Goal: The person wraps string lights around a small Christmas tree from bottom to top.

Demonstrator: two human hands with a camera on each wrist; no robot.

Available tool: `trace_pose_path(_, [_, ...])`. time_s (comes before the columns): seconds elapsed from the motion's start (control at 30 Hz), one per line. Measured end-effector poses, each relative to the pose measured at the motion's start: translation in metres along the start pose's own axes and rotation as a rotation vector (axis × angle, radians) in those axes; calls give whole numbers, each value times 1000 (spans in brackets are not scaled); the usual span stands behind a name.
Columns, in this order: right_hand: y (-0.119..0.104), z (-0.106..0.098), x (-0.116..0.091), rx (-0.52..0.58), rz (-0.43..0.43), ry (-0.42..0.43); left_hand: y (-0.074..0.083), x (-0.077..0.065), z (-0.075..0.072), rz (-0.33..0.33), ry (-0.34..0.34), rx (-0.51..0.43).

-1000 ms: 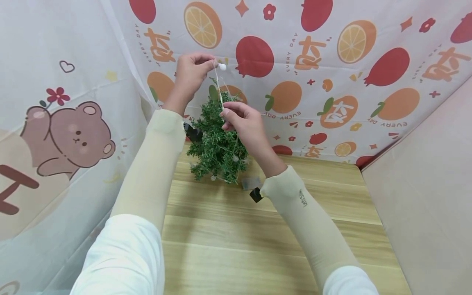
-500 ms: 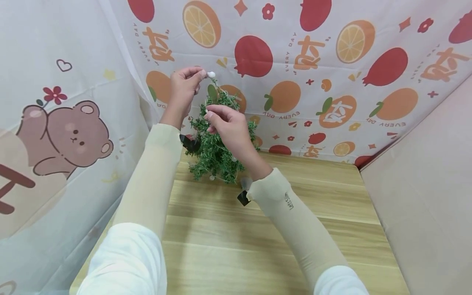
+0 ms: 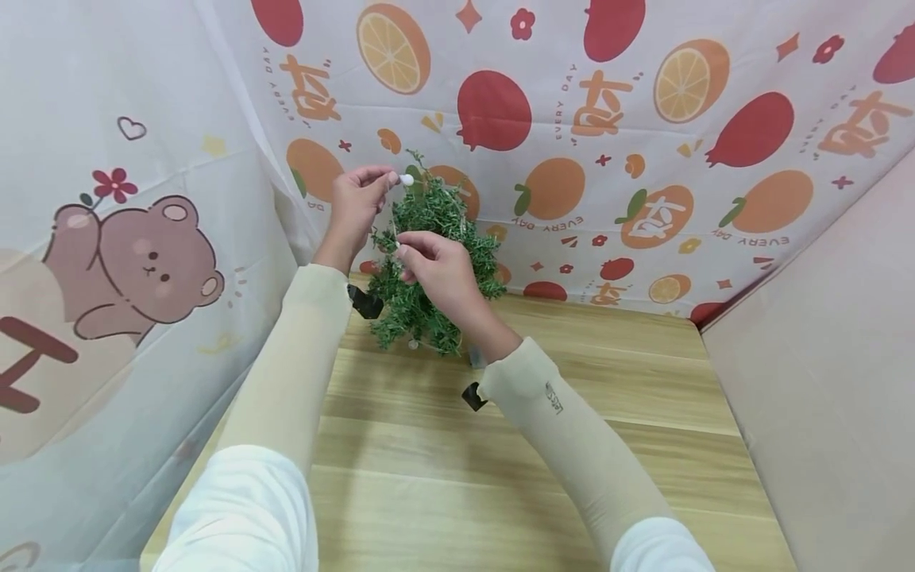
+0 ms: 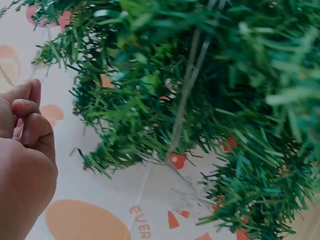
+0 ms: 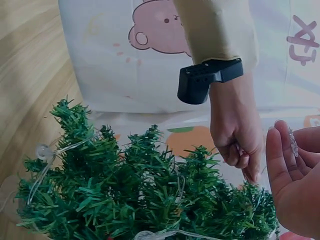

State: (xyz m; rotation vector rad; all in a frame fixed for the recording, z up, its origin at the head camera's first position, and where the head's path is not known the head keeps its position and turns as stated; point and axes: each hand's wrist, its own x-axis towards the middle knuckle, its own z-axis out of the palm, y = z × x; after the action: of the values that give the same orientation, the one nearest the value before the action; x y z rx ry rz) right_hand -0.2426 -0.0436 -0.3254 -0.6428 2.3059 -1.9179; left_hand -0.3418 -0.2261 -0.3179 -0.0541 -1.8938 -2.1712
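Note:
A small green artificial Christmas tree (image 3: pixel 422 302) stands at the back of the table, with a clear-wired string of fairy lights (image 4: pixel 186 95) draped over it. Beside the treetop, my left hand (image 3: pixel 354 205) pinches the light string between thumb and forefinger, close to a white bulb (image 3: pixel 407 180). Lower, in front of the branches, my right hand (image 3: pixel 443 274) pinches another part of the string. A clear, faceted piece (image 5: pixel 293 142) of it shows between the right fingers in the right wrist view. Another round bulb (image 5: pixel 44 151) hangs on a branch.
The tree rests on a wood-grain table (image 3: pixel 543 461). Close behind it hangs a fruit-printed cloth (image 3: pixel 493 48), and a bear-printed cloth (image 3: pixel 257 230) closes off the left side. Each wrist carries a black camera (image 3: pixel 365 302).
Both hands come down; the left sinks from above the treetop to beside it. The right hand shifts left and lower. The string stretched between them no longer stands above the tree.

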Motion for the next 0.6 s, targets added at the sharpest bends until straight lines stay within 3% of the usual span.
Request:
trace_pose_path(0.23, [12,-7,-11,-27,-17,5,-14,-3,-3,17,-15,46])
trace_pose_path(0.47, [24,-25,-23,-39,-40,28,-31,-4,-11,41,-14,236])
trace_pose_path(0.6, [29,-37,-26,-21,-59,68,-31,-9,-12,50,-11,293])
